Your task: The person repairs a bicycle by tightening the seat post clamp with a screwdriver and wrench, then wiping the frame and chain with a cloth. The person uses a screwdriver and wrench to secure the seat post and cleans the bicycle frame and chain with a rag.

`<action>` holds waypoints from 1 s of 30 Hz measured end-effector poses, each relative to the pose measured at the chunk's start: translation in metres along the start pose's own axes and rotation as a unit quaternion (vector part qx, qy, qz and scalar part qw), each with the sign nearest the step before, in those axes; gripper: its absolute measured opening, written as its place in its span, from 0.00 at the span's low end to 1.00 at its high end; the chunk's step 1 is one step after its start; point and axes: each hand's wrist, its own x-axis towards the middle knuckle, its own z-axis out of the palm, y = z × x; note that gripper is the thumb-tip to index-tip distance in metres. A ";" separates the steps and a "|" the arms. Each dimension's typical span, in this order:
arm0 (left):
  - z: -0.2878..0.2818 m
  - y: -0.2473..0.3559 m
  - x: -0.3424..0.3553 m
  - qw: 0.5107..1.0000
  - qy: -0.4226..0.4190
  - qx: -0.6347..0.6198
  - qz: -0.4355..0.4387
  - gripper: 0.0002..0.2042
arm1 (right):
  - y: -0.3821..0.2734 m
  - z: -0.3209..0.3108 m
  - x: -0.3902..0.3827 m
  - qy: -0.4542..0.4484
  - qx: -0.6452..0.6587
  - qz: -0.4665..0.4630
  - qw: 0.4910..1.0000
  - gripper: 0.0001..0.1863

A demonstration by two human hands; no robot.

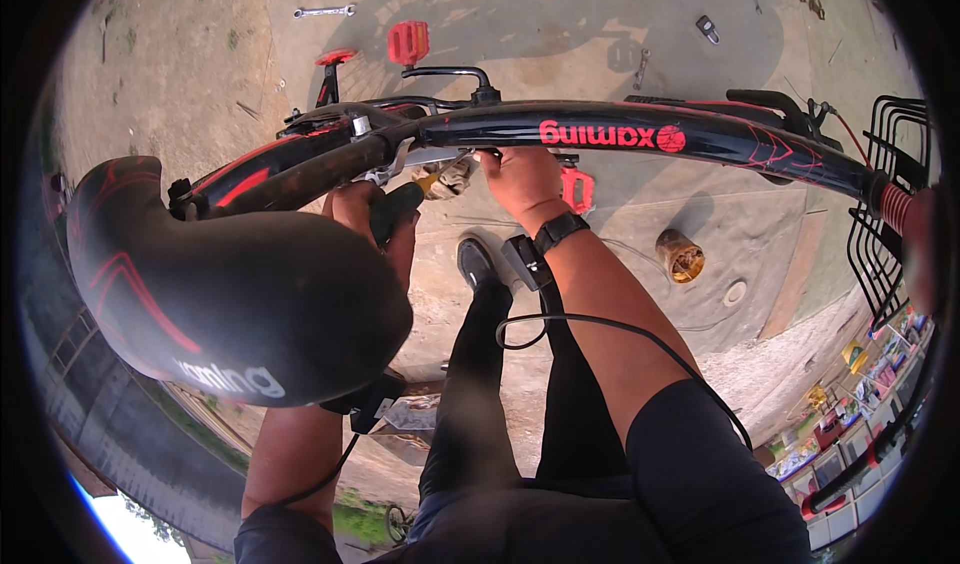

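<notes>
A black bicycle frame [600, 127] with red markings stretches across the view in front of me. My left hand [352, 209], partly hidden behind the black saddle [270, 294], is closed around a screwdriver [398, 207] with a dark green and yellow handle. Its shaft points up and right under the frame, close to the fingers of my right hand. Just below the frame tube, my right hand [525, 179] is closed, thumb and fingers pinched together. What they pinch is too small to name. A red pedal [577, 190] sits beside that hand; another red pedal [408, 42] stands beyond the frame.
On the ground beyond the bicycle lie a wrench [325, 11], another wrench [641, 69] and a small dark device [708, 30]. A rusty tin can [680, 256] stands right of my arm. A black wire basket [885, 214] is at the far right. Cables hang from both wrists.
</notes>
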 end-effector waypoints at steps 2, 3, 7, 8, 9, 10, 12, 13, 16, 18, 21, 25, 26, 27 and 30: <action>0.003 -0.001 0.000 0.998 0.033 0.011 0.052 0.19 | 0.000 -0.001 0.000 -0.012 -0.007 0.009 1.000 0.12; 0.007 -0.003 -0.001 0.998 0.037 -0.002 0.044 0.19 | 0.000 -0.001 0.000 -0.002 -0.005 0.005 1.000 0.12; 0.015 -0.014 -0.007 0.998 0.051 -0.036 0.023 0.20 | 0.000 -0.001 0.000 0.003 -0.011 0.001 1.000 0.13; 0.015 -0.015 -0.008 0.997 0.055 -0.040 0.021 0.20 | 0.001 -0.001 0.001 -0.005 -0.016 0.002 1.000 0.13; 0.013 -0.013 -0.007 0.998 0.052 -0.047 -0.002 0.20 | 0.001 0.000 0.001 0.001 -0.019 -0.003 1.000 0.13; 0.009 -0.010 -0.006 0.997 0.048 -0.053 -0.026 0.20 | 0.001 0.002 0.001 0.006 -0.022 -0.007 1.000 0.13; 0.007 -0.012 -0.004 0.996 0.034 -0.054 -0.055 0.19 | -0.001 0.000 0.000 0.026 -0.013 -0.018 0.999 0.12; 0.008 -0.011 -0.004 0.998 0.030 -0.034 -0.050 0.19 | -0.001 -0.002 -0.001 0.040 0.000 -0.024 0.999 0.12; 0.008 -0.010 -0.004 0.999 0.024 0.000 -0.024 0.19 | -0.003 -0.002 -0.002 0.061 0.015 -0.031 0.998 0.12; 0.009 -0.008 -0.003 0.999 0.029 -0.008 0.013 0.20 | -0.005 -0.003 -0.001 0.061 0.014 -0.025 0.998 0.12; 0.016 -0.018 -0.009 0.995 0.069 -0.060 0.027 0.20 | -0.003 -0.003 -0.001 0.046 0.005 -0.020 0.999 0.12; 0.010 -0.012 -0.009 0.995 0.018 -0.075 -0.063 0.18 | -0.001 -0.001 0.000 0.036 -0.003 -0.019 0.999 0.13; 0.006 -0.013 -0.003 0.994 0.003 -0.078 -0.079 0.17 | -0.002 -0.002 0.000 0.030 -0.006 -0.017 0.999 0.13; 0.004 -0.015 0.000 0.992 -0.012 -0.082 -0.095 0.17 | -0.003 -0.003 -0.001 0.030 0.000 -0.015 0.999 0.13; 0.007 -0.009 0.000 0.999 0.015 -0.021 -0.021 0.18 | -0.006 -0.007 -0.003 0.028 0.004 -0.013 1.000 0.15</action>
